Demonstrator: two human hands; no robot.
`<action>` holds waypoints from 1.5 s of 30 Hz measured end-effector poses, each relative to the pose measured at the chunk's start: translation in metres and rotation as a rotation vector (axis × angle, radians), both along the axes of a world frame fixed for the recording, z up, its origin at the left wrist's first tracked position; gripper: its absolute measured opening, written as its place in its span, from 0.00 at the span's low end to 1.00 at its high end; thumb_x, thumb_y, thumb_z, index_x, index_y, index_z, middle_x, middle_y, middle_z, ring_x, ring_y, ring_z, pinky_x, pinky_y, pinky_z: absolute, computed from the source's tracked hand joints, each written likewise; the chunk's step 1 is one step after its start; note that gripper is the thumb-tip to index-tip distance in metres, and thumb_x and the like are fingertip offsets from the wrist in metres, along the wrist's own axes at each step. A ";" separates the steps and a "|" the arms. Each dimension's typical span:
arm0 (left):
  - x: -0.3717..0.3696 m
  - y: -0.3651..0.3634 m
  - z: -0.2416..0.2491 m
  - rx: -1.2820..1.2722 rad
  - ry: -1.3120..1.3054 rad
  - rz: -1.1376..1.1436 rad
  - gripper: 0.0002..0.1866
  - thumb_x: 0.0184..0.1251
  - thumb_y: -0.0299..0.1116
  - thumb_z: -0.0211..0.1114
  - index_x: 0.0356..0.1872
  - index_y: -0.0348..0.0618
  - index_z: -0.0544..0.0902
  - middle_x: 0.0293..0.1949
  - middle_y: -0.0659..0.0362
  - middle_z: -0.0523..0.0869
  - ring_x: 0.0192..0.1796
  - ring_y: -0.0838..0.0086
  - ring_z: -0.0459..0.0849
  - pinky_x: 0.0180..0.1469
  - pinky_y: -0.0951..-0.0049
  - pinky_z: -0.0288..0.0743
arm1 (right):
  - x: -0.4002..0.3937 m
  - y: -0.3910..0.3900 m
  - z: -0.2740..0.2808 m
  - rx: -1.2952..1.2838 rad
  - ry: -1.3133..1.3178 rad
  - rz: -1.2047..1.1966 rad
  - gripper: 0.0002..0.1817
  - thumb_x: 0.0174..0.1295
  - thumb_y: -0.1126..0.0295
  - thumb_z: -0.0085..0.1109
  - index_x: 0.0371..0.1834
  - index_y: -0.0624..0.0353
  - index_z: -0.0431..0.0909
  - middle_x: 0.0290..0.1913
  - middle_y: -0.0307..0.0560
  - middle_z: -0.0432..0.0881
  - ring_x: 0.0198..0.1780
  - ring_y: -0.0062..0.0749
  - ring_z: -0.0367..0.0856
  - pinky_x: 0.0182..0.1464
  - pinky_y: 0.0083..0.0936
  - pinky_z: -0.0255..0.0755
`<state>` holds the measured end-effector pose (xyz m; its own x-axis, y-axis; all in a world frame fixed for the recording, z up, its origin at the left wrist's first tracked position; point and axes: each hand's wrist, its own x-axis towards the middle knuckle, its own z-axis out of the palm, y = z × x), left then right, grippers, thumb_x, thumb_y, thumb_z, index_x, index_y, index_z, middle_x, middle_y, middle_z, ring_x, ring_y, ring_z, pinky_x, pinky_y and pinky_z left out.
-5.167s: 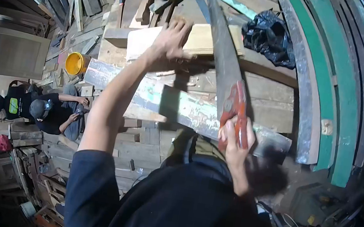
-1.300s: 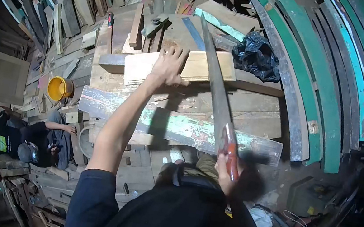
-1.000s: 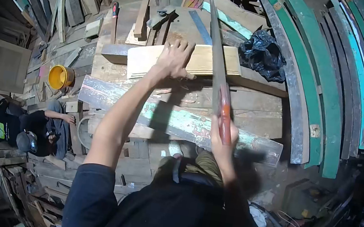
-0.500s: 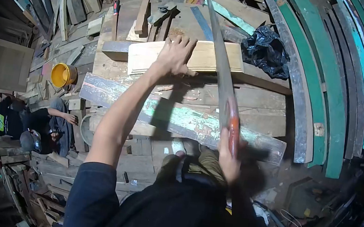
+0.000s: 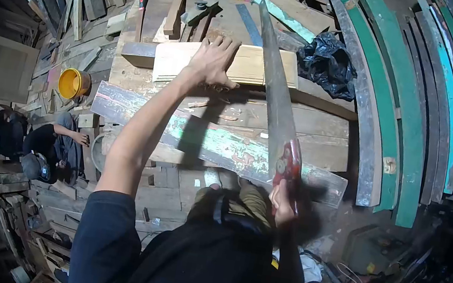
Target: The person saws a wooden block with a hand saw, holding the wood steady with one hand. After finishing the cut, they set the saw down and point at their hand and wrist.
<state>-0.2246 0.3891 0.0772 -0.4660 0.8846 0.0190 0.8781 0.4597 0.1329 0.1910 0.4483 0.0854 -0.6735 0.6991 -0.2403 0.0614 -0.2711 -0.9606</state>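
A pale wooden board [image 5: 251, 65] lies across a darker beam [image 5: 138, 53] on the workbench. My left hand [image 5: 212, 62] clamps it from above, its fingers reaching toward the far edge and the thumb along the near one. In my right hand [image 5: 283, 204], low and close to my body, the red handle of a handsaw [image 5: 275, 84] is gripped by closed fingers. The blade points away from me and overlaps the board near its right end. Between the board and me lies a plank with worn green paint [image 5: 226, 144].
Long green-painted planks [image 5: 391, 103] stand in a row on the right. A crumpled black plastic bag [image 5: 328, 65] sits beside the board's right end. At the far left of the bench is a screwdriver [image 5: 143, 1]. A yellow bucket [image 5: 73, 84] and two people [image 5: 42, 152] are to the left.
The handsaw has turned so more of its blade's flat side and handle show, and my right hand has come slightly nearer my body. My left hand keeps its place on the board.
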 end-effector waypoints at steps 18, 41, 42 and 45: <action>0.017 -0.006 -0.005 0.055 0.080 0.030 0.65 0.41 0.77 0.74 0.75 0.39 0.65 0.62 0.43 0.75 0.68 0.47 0.73 0.63 0.39 0.69 | -0.019 -0.030 0.045 0.966 -0.541 0.045 0.14 0.66 0.59 0.69 0.46 0.56 0.85 0.36 0.54 0.86 0.36 0.53 0.86 0.37 0.44 0.78; 0.024 -0.006 -0.027 0.244 0.156 0.128 0.59 0.32 0.76 0.77 0.62 0.38 0.77 0.59 0.50 0.81 0.64 0.56 0.79 0.58 0.53 0.75 | -0.026 -0.016 0.002 1.136 0.025 0.101 0.11 0.69 0.68 0.65 0.39 0.66 0.76 0.25 0.48 0.76 0.22 0.37 0.74 0.26 0.36 0.67; 0.025 -0.007 -0.025 0.233 0.154 0.129 0.59 0.32 0.77 0.76 0.61 0.38 0.77 0.59 0.51 0.81 0.64 0.57 0.79 0.58 0.53 0.75 | -0.026 -0.011 0.006 1.129 0.021 0.097 0.11 0.69 0.69 0.65 0.39 0.66 0.76 0.24 0.48 0.75 0.22 0.36 0.74 0.26 0.35 0.67; 0.022 -0.005 -0.029 0.198 0.180 0.133 0.60 0.31 0.78 0.75 0.62 0.40 0.76 0.58 0.52 0.81 0.64 0.58 0.79 0.59 0.54 0.74 | -0.026 -0.005 0.031 0.949 -0.048 0.155 0.10 0.70 0.70 0.64 0.40 0.66 0.75 0.24 0.46 0.74 0.21 0.33 0.73 0.25 0.33 0.66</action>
<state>-0.2031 0.3839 0.0480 -0.5507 0.7869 0.2784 0.8296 0.5527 0.0788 0.1645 0.4436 0.1167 -0.7791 0.5206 0.3493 0.0764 0.6319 -0.7713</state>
